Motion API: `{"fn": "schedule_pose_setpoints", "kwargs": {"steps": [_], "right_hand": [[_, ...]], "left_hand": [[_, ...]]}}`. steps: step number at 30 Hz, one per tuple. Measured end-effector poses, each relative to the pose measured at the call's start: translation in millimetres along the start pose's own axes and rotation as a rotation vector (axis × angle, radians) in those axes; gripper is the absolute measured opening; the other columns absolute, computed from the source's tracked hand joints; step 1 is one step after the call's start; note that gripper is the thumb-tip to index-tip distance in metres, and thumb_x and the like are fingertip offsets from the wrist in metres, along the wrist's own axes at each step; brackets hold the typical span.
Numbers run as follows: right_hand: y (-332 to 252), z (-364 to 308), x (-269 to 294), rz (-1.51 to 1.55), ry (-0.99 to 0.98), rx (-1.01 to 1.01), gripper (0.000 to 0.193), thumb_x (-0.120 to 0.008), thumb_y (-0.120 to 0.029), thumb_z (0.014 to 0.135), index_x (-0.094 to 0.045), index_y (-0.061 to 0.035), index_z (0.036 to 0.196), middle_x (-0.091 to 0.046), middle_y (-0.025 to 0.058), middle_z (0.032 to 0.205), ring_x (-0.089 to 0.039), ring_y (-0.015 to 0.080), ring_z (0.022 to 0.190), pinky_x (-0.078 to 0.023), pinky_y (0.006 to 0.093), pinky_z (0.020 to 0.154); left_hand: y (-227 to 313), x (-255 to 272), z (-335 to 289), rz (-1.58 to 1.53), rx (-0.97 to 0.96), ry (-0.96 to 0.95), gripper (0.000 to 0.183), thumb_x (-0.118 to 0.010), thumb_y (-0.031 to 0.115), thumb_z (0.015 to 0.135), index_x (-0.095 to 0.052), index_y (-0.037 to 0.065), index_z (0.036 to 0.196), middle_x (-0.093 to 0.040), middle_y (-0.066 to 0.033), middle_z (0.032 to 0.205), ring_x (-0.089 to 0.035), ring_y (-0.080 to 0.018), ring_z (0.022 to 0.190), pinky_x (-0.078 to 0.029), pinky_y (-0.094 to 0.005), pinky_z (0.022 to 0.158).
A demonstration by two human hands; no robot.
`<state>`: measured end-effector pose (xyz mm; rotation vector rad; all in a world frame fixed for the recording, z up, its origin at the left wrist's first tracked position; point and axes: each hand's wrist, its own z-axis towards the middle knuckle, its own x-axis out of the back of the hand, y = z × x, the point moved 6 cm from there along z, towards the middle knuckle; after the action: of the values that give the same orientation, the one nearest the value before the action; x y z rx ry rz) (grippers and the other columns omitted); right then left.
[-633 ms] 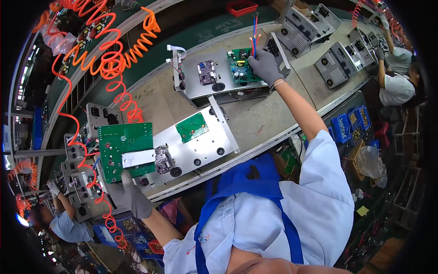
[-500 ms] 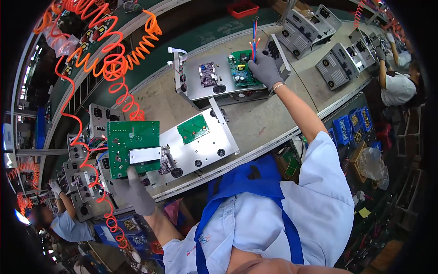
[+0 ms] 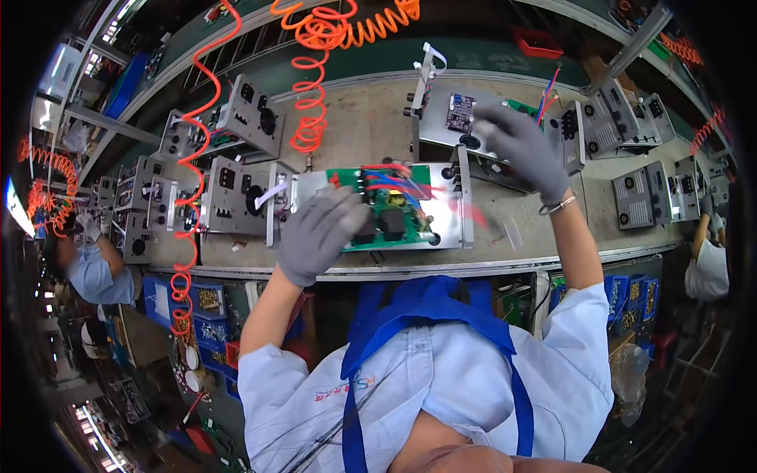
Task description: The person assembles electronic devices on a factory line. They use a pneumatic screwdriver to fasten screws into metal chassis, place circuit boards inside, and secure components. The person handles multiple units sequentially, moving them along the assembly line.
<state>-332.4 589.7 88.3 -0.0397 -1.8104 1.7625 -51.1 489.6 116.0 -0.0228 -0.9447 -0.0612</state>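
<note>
A green circuit board (image 3: 375,236) lies component side up on a silver metal chassis plate (image 3: 453,206) in front of me. Blurred red and blue wires (image 3: 398,183) cross its top. My left hand (image 3: 323,235), in a grey glove, rests over the board's left part with fingers stretched out. In a grey glove too, my right hand (image 3: 524,151) hangs over the second chassis (image 3: 435,124) at the back right, fingers apart and nothing visible in them. That chassis carries a small purple board (image 3: 460,113) and another green board, largely hidden behind the hand.
Finished-looking metal housings (image 3: 631,118) stand on the bench at right, others (image 3: 236,185) at left. Orange coiled air hoses (image 3: 309,102) hang over the bench. Blue parts bins (image 3: 209,303) sit below its edge. Co-workers (image 3: 98,268) are at both far sides.
The green board, held up underside-out at left, now lies component side up on the nearer chassis. My right hand has left the other board's wires. The view has turned.
</note>
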Motion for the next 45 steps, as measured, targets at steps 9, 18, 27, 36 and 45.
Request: {"fn": "schedule_pose_setpoints", "kwargs": {"steps": [9, 18, 27, 36, 45], "right_hand": [[-51.7, 1.4, -120.9, 0.165, -0.844, 0.027, 0.025, -0.064, -0.024, 0.087, -0.067, -0.0029, 0.101, -0.062, 0.0003, 0.073, -0.057, 0.0069, 0.065, -0.046, 0.0208, 0.059], [-28.6, -23.3, -120.3, -0.003, -0.138, -0.215, 0.019, -0.062, -0.02, 0.086, -0.063, -0.0006, 0.089, -0.057, 0.0001, 0.06, -0.054, 0.005, 0.048, -0.044, 0.0211, 0.045], [17.1, -51.0, -163.1, -0.44, 0.089, -0.114, 0.024, -0.059, -0.022, 0.082, -0.058, 0.0013, 0.084, -0.059, 0.0208, 0.065, -0.059, 0.0374, 0.063, -0.045, 0.046, 0.058], [34.4, -76.8, -177.7, -0.207, 0.103, -0.345, 0.019, -0.059, -0.02, 0.084, -0.061, -0.0009, 0.086, -0.058, 0.014, 0.063, -0.059, 0.0253, 0.057, -0.043, 0.037, 0.055], [44.5, -37.6, -172.1, -0.334, 0.16, -0.24, 0.02, -0.057, -0.021, 0.087, -0.059, -0.0011, 0.087, -0.058, 0.0173, 0.071, -0.058, 0.032, 0.063, -0.043, 0.0418, 0.057]], "left_hand": [[-33.0, -23.2, -19.8, -0.791, 0.447, -0.161, 0.045, -0.065, -0.002, 0.074, -0.058, 0.005, 0.118, -0.064, -0.0097, 0.108, -0.062, -0.0207, 0.103, -0.048, -0.0318, 0.09], [-36.1, -95.7, -128.6, -1.233, 1.152, 0.354, 0.034, -0.052, 0.013, 0.095, -0.046, -0.002, 0.125, -0.061, -0.0146, 0.1, -0.063, -0.0187, 0.085, -0.054, -0.0275, 0.069], [27.3, -135.2, -150.2, -1.101, 1.278, 0.072, 0.035, -0.068, 0.01, 0.083, -0.059, 0.001, 0.115, -0.061, -0.0025, 0.073, -0.054, -0.0059, 0.061, -0.046, -0.0213, 0.055], [33.8, -120.9, -164.7, -1.103, 1.367, -0.01, 0.035, -0.065, 0.008, 0.085, -0.059, 0.005, 0.119, -0.061, -0.002, 0.071, -0.053, -0.0049, 0.055, -0.045, -0.0221, 0.051], [4.9, -148.2, -151.6, -1.045, 1.358, 0.047, 0.033, -0.066, 0.009, 0.084, -0.062, 0.002, 0.116, -0.064, -0.0038, 0.077, -0.058, -0.0068, 0.065, -0.05, -0.0234, 0.062]]}}
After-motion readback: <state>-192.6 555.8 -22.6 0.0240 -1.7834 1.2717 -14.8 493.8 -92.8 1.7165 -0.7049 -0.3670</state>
